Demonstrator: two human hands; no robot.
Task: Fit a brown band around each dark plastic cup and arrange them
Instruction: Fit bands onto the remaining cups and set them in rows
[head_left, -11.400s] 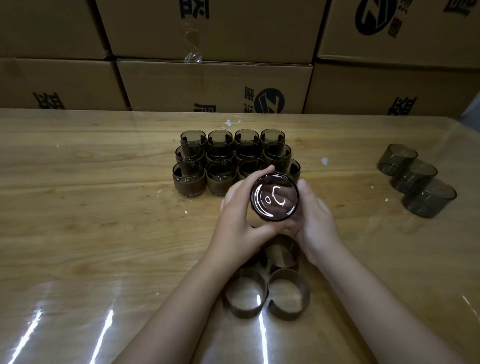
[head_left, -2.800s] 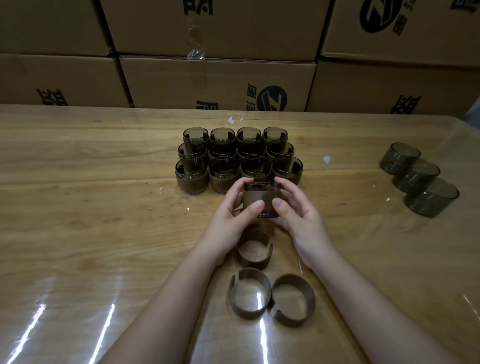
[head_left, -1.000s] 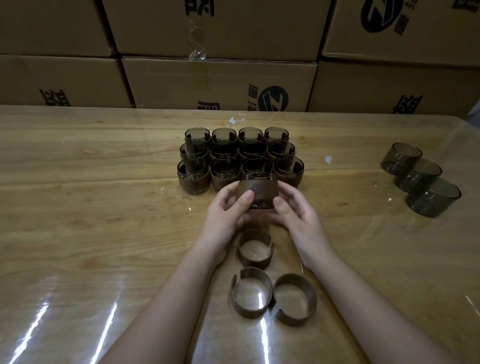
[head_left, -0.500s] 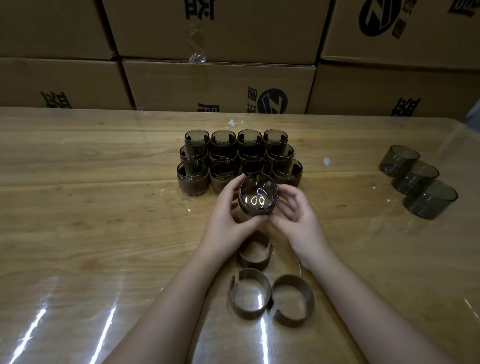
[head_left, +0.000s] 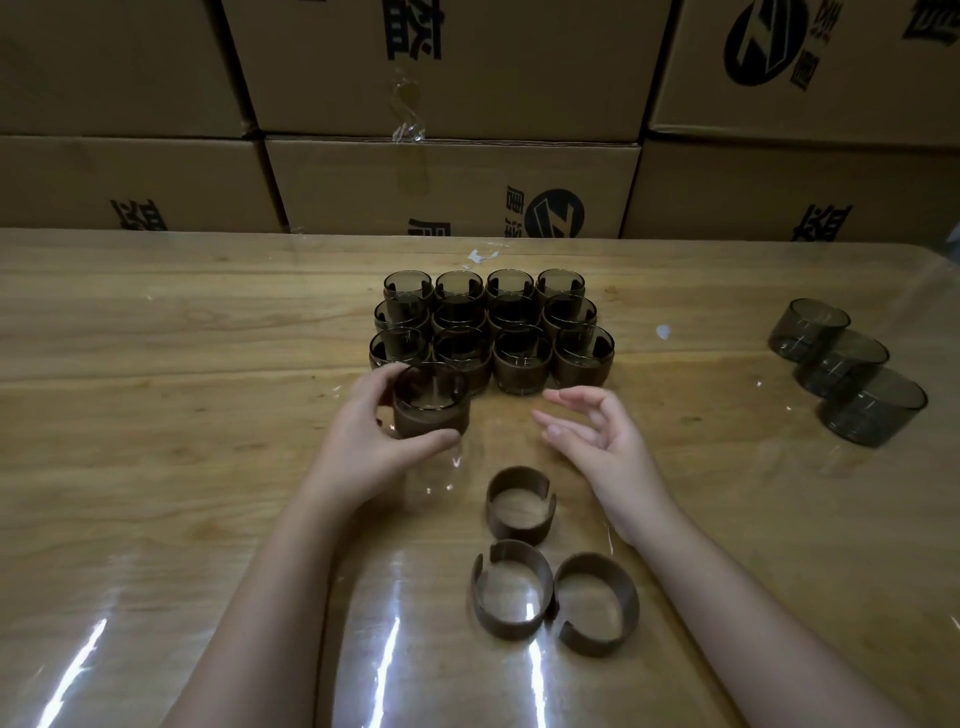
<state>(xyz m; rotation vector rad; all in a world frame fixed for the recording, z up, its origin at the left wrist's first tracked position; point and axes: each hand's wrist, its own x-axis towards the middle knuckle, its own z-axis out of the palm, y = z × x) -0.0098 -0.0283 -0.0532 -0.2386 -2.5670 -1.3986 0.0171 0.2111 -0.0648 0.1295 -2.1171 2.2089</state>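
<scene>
L hand (head_left: 371, 434) grips a banded dark cup (head_left: 431, 400) upright on the wooden table (head_left: 156, 415), just in front of the grid of banded cups (head_left: 491, 327). R hand (head_left: 597, 434) loose, holding nothing.

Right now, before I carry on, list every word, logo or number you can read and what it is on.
"Z": slanted letter-like mark inside the round logo on the lower middle box; the same logo on the upper right box.
Dark printed characters on the boxes: cropped or partly hidden, not readable.
Cups and bands: no text visible.
</scene>
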